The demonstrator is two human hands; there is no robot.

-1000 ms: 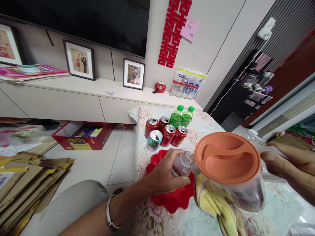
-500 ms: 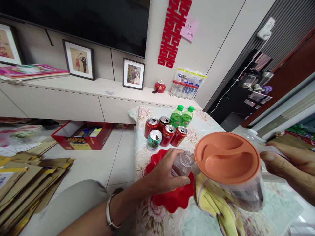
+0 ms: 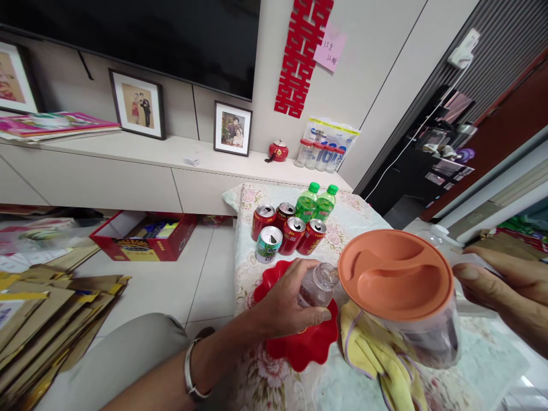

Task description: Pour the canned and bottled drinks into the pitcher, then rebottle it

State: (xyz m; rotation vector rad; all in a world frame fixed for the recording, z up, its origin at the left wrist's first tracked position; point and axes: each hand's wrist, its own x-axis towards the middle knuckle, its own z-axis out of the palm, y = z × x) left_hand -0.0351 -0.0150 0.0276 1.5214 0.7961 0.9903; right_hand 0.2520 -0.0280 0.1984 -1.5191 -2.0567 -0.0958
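My left hand is wrapped round a clear, open-mouthed plastic bottle, tilted a little to the right above a red scalloped plate. My right hand grips the handle of a clear pitcher with an orange lid. The pitcher leans left, its spout side by the bottle's mouth; dark liquid shows low inside it. Whether liquid is flowing I cannot tell. Under the pitcher lies a yellow cloth with a purple edge.
Several opened drink cans and two green-capped bottles stand behind the plate on the flowered tablecloth. Another clear bottle is partly hidden behind the pitcher. Left on the floor are a red box and folded cardboard.
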